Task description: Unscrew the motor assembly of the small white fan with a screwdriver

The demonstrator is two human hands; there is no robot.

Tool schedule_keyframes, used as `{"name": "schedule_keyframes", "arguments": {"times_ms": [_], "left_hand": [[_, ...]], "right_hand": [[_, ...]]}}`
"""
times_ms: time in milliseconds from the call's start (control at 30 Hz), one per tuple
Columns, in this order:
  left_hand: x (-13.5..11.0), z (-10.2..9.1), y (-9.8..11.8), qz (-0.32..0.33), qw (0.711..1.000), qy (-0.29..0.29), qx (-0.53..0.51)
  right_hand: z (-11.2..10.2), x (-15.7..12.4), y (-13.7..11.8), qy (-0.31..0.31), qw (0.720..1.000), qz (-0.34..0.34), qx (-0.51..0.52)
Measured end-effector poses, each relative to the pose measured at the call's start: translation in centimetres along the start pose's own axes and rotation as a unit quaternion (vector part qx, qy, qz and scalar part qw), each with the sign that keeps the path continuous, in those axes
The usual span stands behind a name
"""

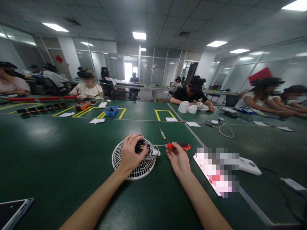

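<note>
A white round fan grille (134,159) lies flat on the green table just in front of me. On it sits a small black motor part with white wires (146,149). My left hand (130,153) is closed over that part, fingers curled round it. My right hand (177,158) grips a screwdriver with a red handle (178,146); its shaft points left at the motor part. A second, thin screwdriver (163,134) lies loose on the table just beyond.
A white device (249,166) and a blurred flat item lie to my right. A phone (11,212) sits at the near left corner. A coiled white cable (220,124), paper slips, a blue bin (111,111) and several seated people are farther back.
</note>
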State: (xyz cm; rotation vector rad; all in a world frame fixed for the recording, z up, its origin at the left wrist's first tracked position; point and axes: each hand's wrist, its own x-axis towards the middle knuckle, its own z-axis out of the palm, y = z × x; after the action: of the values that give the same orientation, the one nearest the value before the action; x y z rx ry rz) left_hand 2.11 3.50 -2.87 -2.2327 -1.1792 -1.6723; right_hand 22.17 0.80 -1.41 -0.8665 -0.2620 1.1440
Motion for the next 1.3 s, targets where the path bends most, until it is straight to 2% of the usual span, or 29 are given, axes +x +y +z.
{"name": "schedule_keyframes", "arguments": {"times_ms": [200, 433, 600, 767, 1133, 1300], "left_hand": [[-0.03, 0.04, -0.02, -0.001, 1.000, 0.002, 0.001], [-0.15, 0.07, -0.13, 0.002, 1.000, -0.001, 0.007], [-0.16, 0.03, -0.03, -0.009, 1.000, 0.002, 0.008], [-0.25, 0.02, -0.06, -0.026, 1.000, 0.002, 0.008], [-0.37, 0.03, -0.03, -0.042, 0.999, 0.002, 0.002], [-0.32, 0.03, 0.03, -0.044, 0.999, -0.002, 0.004]], "right_hand": [[-0.01, 0.04, 0.02, 0.019, 0.998, 0.012, -0.054], [-0.29, 0.25, 0.20, -0.008, 1.000, -0.007, -0.007], [0.14, -0.09, -0.17, -0.008, 0.998, 0.051, 0.021], [0.24, -0.06, -0.31, 0.011, 0.995, 0.100, -0.004], [-0.24, 0.39, -0.10, -0.021, 1.000, 0.014, -0.009], [-0.20, 0.31, -0.05, -0.025, 1.000, 0.007, 0.006]]}}
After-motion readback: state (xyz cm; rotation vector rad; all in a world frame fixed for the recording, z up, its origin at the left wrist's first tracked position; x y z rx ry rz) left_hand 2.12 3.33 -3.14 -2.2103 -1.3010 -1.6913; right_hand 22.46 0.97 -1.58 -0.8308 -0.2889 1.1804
